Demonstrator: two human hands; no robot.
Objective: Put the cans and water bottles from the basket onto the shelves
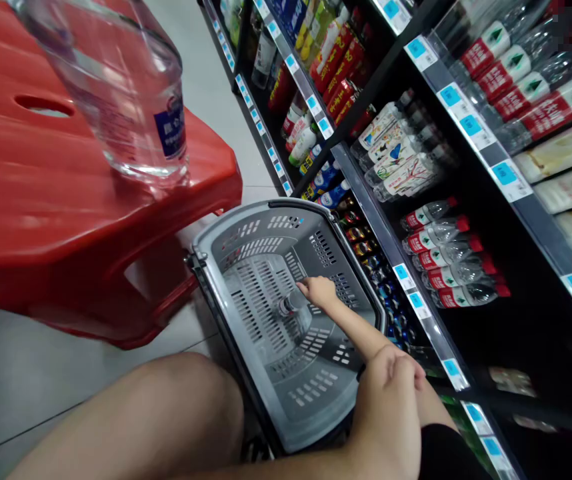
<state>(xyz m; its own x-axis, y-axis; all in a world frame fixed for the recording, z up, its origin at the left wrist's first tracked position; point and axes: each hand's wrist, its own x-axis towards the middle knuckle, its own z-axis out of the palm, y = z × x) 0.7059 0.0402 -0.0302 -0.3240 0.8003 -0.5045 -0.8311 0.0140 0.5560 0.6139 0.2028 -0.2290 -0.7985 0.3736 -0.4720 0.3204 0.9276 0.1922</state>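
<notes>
My right hand (320, 292) reaches down into a grey shopping basket (286, 427), its fingers closed around one end of a small clear plastic bottle (291, 304). The bottle is tilted near the basket's slotted floor, and its label is too blurred to read. My left hand (393, 377) crosses over with its fingers curled, closed on my right forearm. On a red plastic stool (26, 220) at the left stands a large clear water bottle (131, 113) with a blue label, its top cut off by the frame.
Shelves on the right hold red-labelled water bottles (446, 263), bottles with white picture labels (401, 157) and red cans (341, 67). Blue-and-white price tags (471, 123) line the shelf edges. My bare leg (166, 407) is at the lower left, above the tiled floor (11, 360).
</notes>
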